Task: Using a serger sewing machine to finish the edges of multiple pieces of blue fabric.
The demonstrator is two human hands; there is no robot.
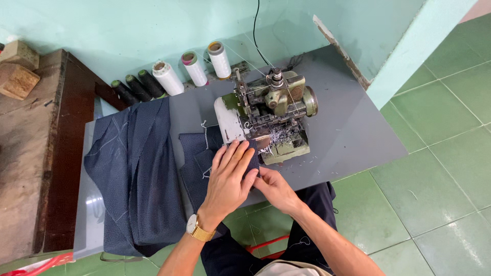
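Note:
My left hand, a gold watch on its wrist, lies flat with fingers spread on a small dark blue fabric piece, pressing it down right in front of the green overlock sewing machine. My right hand pinches the near edge of the same piece just right of the left hand. The fabric's front edge sits at the machine's presser foot, partly hidden by my fingers.
A larger pile of dark blue cloth drapes over the left of the grey table. Several thread cones stand along the teal wall. Thread scraps litter the machine base. A wooden bench is at left, green tiled floor at right.

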